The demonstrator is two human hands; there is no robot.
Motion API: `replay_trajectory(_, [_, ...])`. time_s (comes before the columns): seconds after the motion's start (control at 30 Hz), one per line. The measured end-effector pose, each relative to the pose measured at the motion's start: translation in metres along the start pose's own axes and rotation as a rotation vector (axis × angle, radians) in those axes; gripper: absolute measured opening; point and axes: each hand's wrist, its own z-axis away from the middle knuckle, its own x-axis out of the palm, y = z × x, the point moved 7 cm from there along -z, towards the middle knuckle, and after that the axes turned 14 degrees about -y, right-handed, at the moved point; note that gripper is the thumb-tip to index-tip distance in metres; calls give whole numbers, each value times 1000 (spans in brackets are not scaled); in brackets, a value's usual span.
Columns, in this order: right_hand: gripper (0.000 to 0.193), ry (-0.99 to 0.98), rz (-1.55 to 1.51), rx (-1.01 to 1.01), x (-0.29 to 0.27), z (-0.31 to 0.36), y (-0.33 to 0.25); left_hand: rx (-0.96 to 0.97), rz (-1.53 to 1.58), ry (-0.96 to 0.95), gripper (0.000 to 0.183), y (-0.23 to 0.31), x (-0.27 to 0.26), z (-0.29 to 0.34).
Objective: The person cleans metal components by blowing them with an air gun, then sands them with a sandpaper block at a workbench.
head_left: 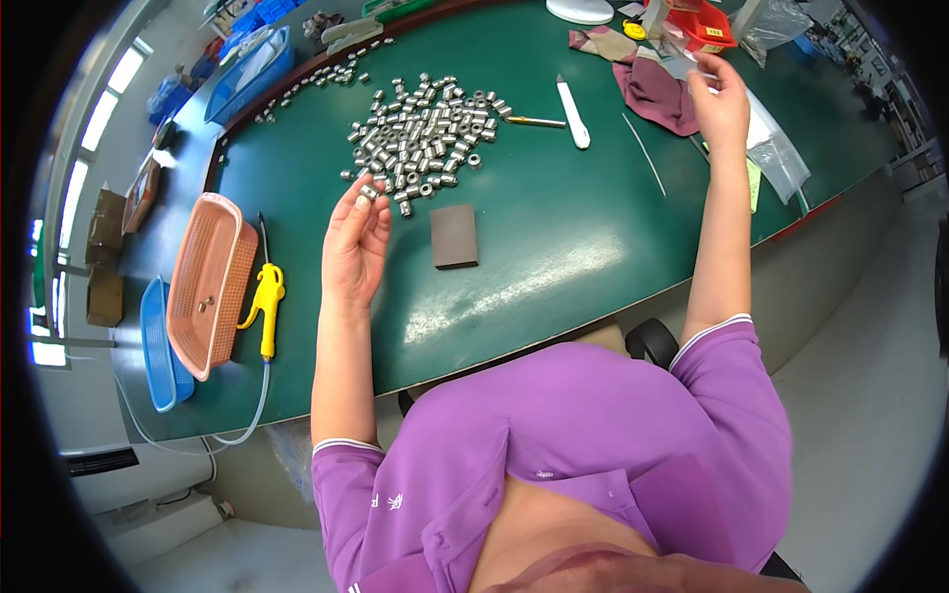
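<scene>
My left hand (354, 242) pinches a small metal bushing (370, 192) between thumb and fingers, just at the near left edge of a heap of similar bushings (425, 133). Far to the right, my right hand (722, 107) is raised beside a maroon cloth (654, 94) and in front of a red bin (704, 28). Its thumb and fingers are drawn together next to some clear plastic; what they grip is too small to tell. A dark brown rectangular block (454, 237) lies on the table to the right of my left hand.
Left on the green table (514, 267) are a pink basket (242, 282) with a few bushings, a blue basket (156, 346) and a yellow air gun (267, 301) with its hose. A white-handled tool (573, 117), brass-coloured rod (537, 122) and thin white stick (645, 153) lie between my hands.
</scene>
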Motion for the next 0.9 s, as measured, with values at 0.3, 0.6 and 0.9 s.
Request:
replay_trajectory(0.3, [34,-296,628,128,58,-7,65,-49,-52,43,31,-9,-30,12])
replay_trajectory(0.6, [20,31,-380,-28,42,-84,79,-66,-42,76,29,-24,-31,8])
replay_trajectory(0.9, [15,117,-844,-736,31,-67,-167,-6,-8,115,24,-17,-32,8])
